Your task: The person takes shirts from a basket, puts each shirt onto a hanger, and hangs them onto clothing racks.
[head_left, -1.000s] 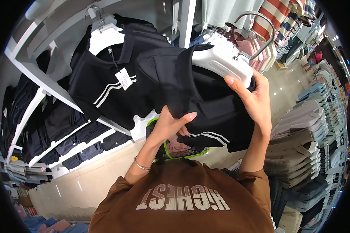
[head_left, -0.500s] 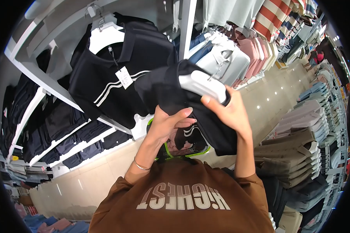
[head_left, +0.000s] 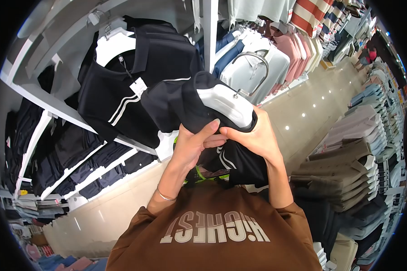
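A black shirt with white stripes (head_left: 167, 101) hangs on a white hanger (head_left: 226, 103) that has a metal hook. The shirt's front is bunched up between my two hands. My left hand (head_left: 196, 142) pinches the black fabric near the collar, thumb on top. Close beside it, my right hand (head_left: 255, 135) grips the shirt at the right end of the hanger, its thumb almost touching my left thumb. Behind it, another black shirt (head_left: 117, 92) with a white price tag (head_left: 138, 86) hangs on the rack.
Folded dark clothes (head_left: 77, 149) lie on white shelves at the left. Pink shirts (head_left: 288, 54) and grey ones hang behind. Brown garments (head_left: 337, 174) hang at the right. A green-rimmed basket (head_left: 199, 175) is partly hidden below my hands. A person (head_left: 370, 55) is far back.
My right hand has moved left and down, beside my left hand. The hanger and shirt have come lower and to the left, and the fabric is more bunched.
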Motion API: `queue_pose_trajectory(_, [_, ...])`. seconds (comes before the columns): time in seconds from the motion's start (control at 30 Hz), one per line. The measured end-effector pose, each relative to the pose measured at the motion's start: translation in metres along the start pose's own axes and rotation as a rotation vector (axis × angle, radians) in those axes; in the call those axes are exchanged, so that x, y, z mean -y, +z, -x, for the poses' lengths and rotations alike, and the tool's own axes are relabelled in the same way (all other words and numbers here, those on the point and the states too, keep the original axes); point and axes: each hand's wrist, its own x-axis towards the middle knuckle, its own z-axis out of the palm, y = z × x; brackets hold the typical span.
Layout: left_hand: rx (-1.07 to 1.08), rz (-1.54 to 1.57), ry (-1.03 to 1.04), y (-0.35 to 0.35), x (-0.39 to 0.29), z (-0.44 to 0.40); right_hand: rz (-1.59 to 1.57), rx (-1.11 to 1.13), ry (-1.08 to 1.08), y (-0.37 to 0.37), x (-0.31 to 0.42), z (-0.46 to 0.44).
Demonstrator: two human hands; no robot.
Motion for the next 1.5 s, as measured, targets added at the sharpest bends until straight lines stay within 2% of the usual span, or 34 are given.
queue_pose_trajectory(0.2, [0.12, 0.016, 0.042, 0.004, -0.006, 0.01, -0.086, -0.021, 0.009, -0.002, -0.001, 0.003])
queue_pose_trajectory(0.3, [0.188, -0.106, 0.095, 0.004, -0.006, 0.012, -0.116, -0.024, 0.013, -0.001, 0.002, 0.003])
queue_pose_trajectory(0.5, [0.226, -0.068, 0.057, 0.003, -0.003, 0.011, -0.062, -0.076, -0.002, -0.004, 0.007, 0.006])
queue_pose_trajectory(0.9, [0.107, -0.254, 0.181, 0.014, 0.003, 0.01, -0.023, -0.063, -0.067, -0.001, 0.0, 0.006])
queue_pose_trajectory(1.0, [0.097, -0.284, 0.16, 0.015, 0.001, 0.013, -0.009, -0.052, -0.031, -0.003, -0.002, 0.007])
queue_pose_trajectory(1.3, [0.085, -0.237, 0.178, 0.024, -0.004, 0.023, -0.133, 0.135, -0.029, -0.012, -0.004, 0.005])
queue_pose_trajectory(1.5, [0.083, -0.155, 0.187, 0.026, -0.003, 0.027, -0.196, 0.174, -0.043, -0.014, 0.004, 0.004])
